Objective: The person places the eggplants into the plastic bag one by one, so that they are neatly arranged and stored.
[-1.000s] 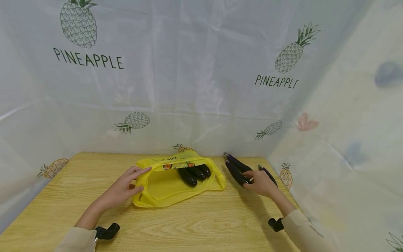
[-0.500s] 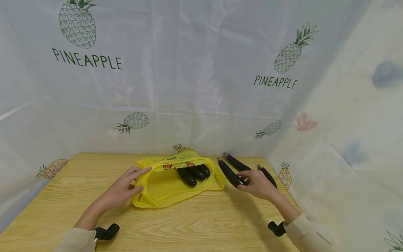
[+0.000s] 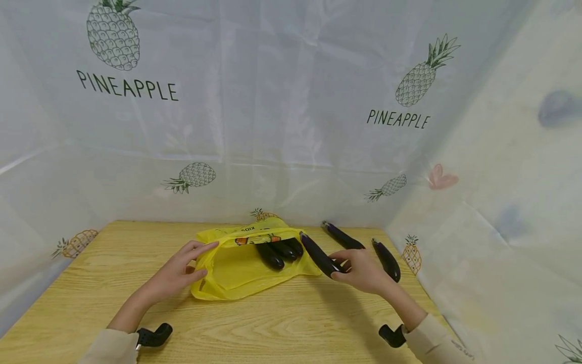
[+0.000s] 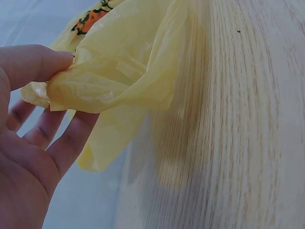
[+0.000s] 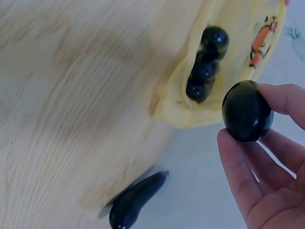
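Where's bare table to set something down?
Free: table in front of the bag, between the forearms; also the far-left corner, beyond the left hand. Crowded: right of the bag, where the right hand holds an eggplant near two loose eggplants.

Room is left along the near side of the table (image 3: 254, 328) and inside the bag (image 3: 234, 275) at left, while its right is occupied by three eggplants (image 3: 271, 258) and its left rim is obstructed by the left hand (image 3: 178, 268).
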The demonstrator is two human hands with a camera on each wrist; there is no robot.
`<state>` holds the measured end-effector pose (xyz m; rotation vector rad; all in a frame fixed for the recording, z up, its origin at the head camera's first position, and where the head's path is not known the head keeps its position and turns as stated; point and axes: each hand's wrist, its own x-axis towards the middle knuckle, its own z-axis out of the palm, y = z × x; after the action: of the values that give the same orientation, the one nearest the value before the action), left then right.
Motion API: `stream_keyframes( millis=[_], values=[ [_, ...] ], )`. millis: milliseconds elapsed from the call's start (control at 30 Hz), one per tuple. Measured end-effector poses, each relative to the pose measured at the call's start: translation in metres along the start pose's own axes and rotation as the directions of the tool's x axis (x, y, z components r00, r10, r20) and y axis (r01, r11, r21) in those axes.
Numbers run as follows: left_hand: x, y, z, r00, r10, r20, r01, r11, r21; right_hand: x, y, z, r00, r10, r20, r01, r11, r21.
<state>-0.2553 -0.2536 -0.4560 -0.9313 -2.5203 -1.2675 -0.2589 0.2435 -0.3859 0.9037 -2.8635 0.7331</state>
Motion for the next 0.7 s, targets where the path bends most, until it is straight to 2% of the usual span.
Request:
stream_keyframes(
  millis=[267, 700],
  values=[
    [0.001, -0.003, -0.001, 1.000, -0.024, 0.006, 0.024, 1.000, -0.012, 0.005, -0.017, 0.006, 0.999, 0.023, 0.038, -0.023, 1.000, 0.017],
    [0.001, -0.004, 0.000, 1.000, -0.010, -0.005, 0.011, 0.999, 0.032, 0.015, -0.029, 0.023, 0.997, -0.015, 0.078, 0.012, 0.999, 0.040]
  ],
)
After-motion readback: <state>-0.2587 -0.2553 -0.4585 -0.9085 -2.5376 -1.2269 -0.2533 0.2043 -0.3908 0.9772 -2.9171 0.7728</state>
